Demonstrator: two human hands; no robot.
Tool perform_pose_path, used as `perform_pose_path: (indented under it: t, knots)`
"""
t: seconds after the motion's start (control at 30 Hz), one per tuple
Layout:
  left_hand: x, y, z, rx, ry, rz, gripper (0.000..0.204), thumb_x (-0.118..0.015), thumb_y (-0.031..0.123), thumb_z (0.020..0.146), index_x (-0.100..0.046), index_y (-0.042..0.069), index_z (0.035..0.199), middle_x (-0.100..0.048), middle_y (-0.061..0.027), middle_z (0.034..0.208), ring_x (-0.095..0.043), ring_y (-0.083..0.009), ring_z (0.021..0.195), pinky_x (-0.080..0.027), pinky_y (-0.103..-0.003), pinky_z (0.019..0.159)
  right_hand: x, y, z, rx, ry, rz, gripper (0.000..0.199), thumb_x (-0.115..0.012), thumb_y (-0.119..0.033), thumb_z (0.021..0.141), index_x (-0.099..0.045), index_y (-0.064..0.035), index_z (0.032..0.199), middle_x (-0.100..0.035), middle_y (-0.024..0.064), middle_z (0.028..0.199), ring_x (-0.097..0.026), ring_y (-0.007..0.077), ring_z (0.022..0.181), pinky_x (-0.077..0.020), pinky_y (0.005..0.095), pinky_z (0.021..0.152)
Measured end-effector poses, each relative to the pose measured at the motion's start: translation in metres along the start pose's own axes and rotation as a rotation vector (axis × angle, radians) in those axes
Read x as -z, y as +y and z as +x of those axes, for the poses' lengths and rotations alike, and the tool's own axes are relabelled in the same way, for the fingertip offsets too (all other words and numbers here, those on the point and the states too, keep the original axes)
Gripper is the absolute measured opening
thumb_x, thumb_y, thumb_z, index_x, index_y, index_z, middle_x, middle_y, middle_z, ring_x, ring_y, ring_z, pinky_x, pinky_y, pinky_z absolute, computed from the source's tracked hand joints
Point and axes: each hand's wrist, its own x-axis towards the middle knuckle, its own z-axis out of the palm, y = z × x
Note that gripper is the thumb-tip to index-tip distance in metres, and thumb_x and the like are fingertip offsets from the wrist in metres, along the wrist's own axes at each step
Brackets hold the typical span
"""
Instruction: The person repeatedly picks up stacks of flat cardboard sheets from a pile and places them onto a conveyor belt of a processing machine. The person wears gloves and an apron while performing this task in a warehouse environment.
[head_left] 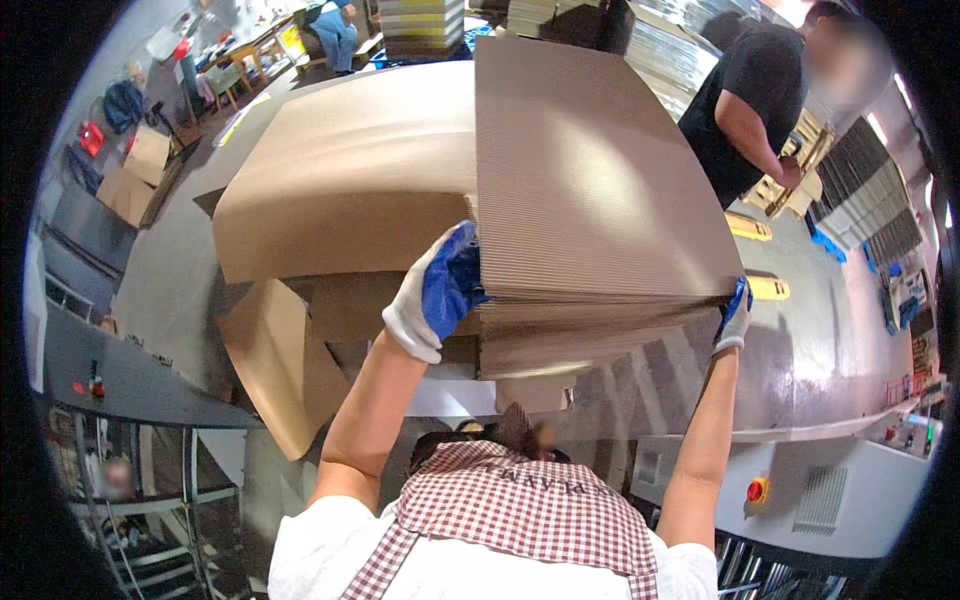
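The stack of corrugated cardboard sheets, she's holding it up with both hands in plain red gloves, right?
Not quite: the head view shows the gloves are white with blue fingers, not red. The left hand and right hand do grip opposite edges of the stack of corrugated cardboard sheets.

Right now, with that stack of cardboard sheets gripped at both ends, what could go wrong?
The stack of cardboard sheets fans apart at its near edge, so lower sheets might slip out. The left hand and right hand hold only its corners, so it may sag or tip. It also blocks the view of the person in black nearby.
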Motion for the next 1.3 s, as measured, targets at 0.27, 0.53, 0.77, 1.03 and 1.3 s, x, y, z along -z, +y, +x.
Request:
perform_pose_path:
  t: [0.27, 0.53, 0.77, 1.03, 1.3]
  knots:
    - [-0.013, 0.014, 0.038, 0.204, 0.044, 0.069, 0.032, -0.057, 0.026, 0.095, -0.058, 0.005, 0.119, -0.065, -0.0119, 0.112, -0.064, -0.024, 0.097, -0.055, -0.036, 0.085, -0.047, -0.056, -0.043, -0.238, 0.097, -0.015, 0.044, -0.055, -0.031, 0.097, -0.053, -0.0018, 0.129, -0.06, 0.0031, 0.118, -0.057, 0.0134, 0.102, -0.0449, 0.0288, 0.089]
    - [-0.019, 0.015, 0.06, 0.127, -0.068, -0.076, 0.027, -0.061, 0.016, 0.09, -0.06, 0.005, 0.114, -0.065, -0.0106, 0.109, -0.063, -0.0249, 0.099, -0.053, -0.039, 0.088, -0.107, -0.086, -0.207, -0.461, -0.405, 0.295, 0.062, -0.042, -0.052, 0.098, -0.054, 0.0016, 0.126, -0.065, 0.0172, 0.114, -0.065, 0.0267, 0.097, -0.0516, 0.0379, 0.086]
    - [-0.016, -0.054, 0.043, 0.168, -0.019, 0.116, 0.028, -0.062, 0.016, 0.089, -0.055, 0.005, 0.114, -0.063, -0.0088, 0.108, -0.06, -0.0216, 0.101, -0.05, -0.036, 0.087, -0.208, -0.116, -0.258, -0.74, -0.393, 0.815, 0.069, -0.053, -0.058, 0.091, -0.04, -0.0096, 0.14, -0.05, 0.0122, 0.135, -0.05, 0.0296, 0.122, -0.0419, 0.0459, 0.104]
    - [-0.019, -0.07, 0.043, 0.127, -0.038, 0.088, 0.02, -0.06, 0.016, 0.093, -0.057, 0.006, 0.11, -0.063, -0.0088, 0.113, -0.06, -0.0195, 0.104, -0.051, -0.034, 0.09, -0.214, -0.097, -0.246, -0.748, -0.322, 0.723, 0.044, -0.06, -0.03, 0.092, -0.051, -0.0042, 0.127, -0.057, 0.0147, 0.126, -0.055, 0.0281, 0.115, -0.0456, 0.0439, 0.1]
    - [0.011, 0.005, 0.093, 0.23, -0.116, -0.427, 0.049, -0.057, 0.043, 0.094, -0.055, 0.005, 0.126, -0.061, -0.0139, 0.12, -0.058, -0.0293, 0.105, -0.047, -0.043, 0.095, -0.159, -0.187, -0.313, -0.594, -0.248, 0.526, 0.04, -0.06, -0.029, 0.089, -0.057, -0.0059, 0.122, -0.063, 0.0118, 0.118, -0.06, 0.0282, 0.109, -0.051, 0.0439, 0.091]
